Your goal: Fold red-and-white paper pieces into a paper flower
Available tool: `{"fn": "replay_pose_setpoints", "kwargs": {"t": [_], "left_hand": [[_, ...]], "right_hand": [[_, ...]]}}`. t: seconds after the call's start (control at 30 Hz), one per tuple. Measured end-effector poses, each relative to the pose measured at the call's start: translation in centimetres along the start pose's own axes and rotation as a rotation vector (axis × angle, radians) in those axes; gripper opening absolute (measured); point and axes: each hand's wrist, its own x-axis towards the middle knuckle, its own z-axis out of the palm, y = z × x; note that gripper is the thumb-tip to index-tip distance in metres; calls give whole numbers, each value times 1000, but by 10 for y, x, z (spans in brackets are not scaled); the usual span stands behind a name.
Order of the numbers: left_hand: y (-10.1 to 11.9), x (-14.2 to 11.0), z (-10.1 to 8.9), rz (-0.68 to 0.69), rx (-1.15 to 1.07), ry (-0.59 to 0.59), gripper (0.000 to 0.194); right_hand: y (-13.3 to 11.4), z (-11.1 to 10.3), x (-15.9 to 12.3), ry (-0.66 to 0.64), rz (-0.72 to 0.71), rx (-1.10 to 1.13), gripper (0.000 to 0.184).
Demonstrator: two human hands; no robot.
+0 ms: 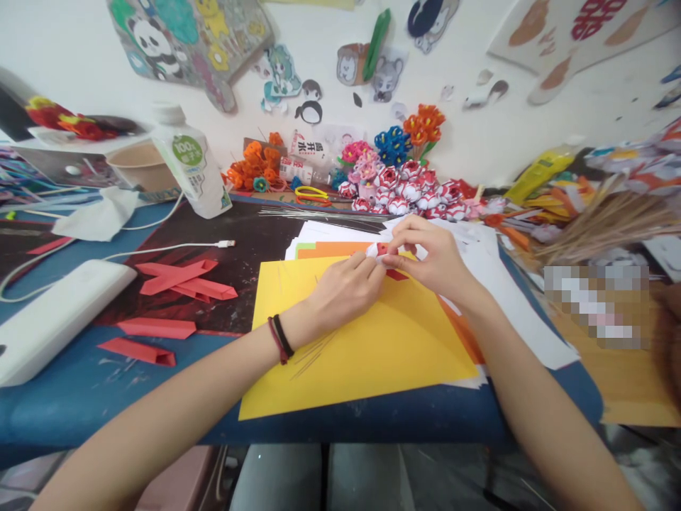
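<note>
Both hands meet over a sheet of yellow paper [340, 362]. Between them is a small red-and-white paper flower [377, 250]. My left hand [351, 284], with two cords round its wrist, has its fingers curled at the flower's near side. My right hand [428, 255] pinches the flower from the right between thumb and fingers. A dark red paper piece [396, 275] shows below the right fingertips, partly covered. Several thin sticks [313, 353] lie on the yellow paper near my left wrist. To the left are folded red paper strips [157, 327].
Finished red-and-white paper flowers [412, 191] crowd the back of the table. A white bottle [194, 167] stands at back left, near a white power bank [64, 316] and a cable [175, 247]. Thin wooden sticks [596, 220] lie at right. White sheets [511, 298] stick out beneath the yellow one.
</note>
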Motion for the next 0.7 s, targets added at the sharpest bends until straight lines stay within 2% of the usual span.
{"fn": "replay_pose_setpoints", "kwargs": {"t": [0.1,0.23,0.47,0.57,0.7], "left_hand": [[0,1,1,7,-26,1,15],[0,2,0,89,-29,29,16],[0,1,0,97,-39,51,18],[-1,-1,4,-41,-94,33,21],[-7,-3,9,-349,-231,28,24]], "right_hand": [[0,3,0,25,-38,21,13],[-1,4,-1,45,-5,59,14],[1,7,-2,122,-10,-38,14],[4,8,0,119,-10,-28,9],[8,3,0,147,30,13,5]]}}
